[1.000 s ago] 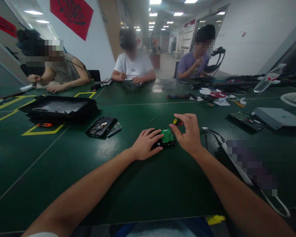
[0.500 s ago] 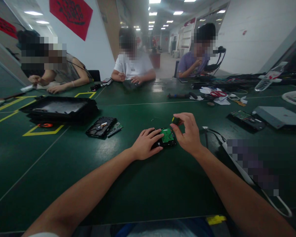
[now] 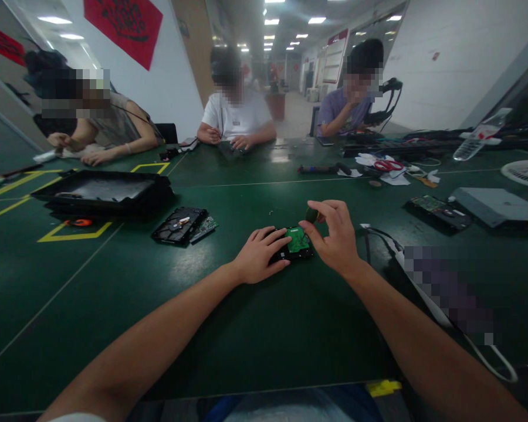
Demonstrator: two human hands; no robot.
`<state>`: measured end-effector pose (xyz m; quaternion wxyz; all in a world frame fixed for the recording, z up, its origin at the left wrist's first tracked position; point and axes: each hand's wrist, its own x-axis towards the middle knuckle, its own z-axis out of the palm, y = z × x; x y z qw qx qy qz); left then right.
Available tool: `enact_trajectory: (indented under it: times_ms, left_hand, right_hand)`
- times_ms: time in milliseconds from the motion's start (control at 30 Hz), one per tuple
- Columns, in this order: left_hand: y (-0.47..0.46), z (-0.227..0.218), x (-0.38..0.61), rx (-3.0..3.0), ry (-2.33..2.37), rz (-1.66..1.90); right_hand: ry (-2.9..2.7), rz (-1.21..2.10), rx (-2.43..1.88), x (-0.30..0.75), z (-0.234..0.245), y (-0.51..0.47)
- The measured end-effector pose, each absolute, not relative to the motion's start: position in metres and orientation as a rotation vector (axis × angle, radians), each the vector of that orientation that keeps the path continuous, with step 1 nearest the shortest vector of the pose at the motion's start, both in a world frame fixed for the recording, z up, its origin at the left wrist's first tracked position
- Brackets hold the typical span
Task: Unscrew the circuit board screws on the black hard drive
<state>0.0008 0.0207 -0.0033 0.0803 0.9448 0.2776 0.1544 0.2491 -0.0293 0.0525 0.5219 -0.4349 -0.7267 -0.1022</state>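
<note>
The left hand [image 3: 259,257] flattens over a hard drive [image 3: 300,256] (green-faced).

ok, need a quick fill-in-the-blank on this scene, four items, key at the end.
1. The person's left hand lies on a hard drive whose circuit board is ____ in color.
2. The person's right hand pinches a small dark handle between its fingers and its ____.
3. The co-worker in the middle wears a ____ shirt.
4. The tape lines near the black tray are ____.

Missing words: green; thumb; white; yellow.
</note>
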Motion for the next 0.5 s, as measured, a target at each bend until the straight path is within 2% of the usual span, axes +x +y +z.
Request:
enact_trajectory:
  times_ms: [500]
  left_hand:
    - [0.0208, -0.0033, 0.0013, 2.815, 0.823, 0.481]
  right_hand:
    - [-1.766, -0.167, -1.044, 0.248, 0.0484, -0.0302]
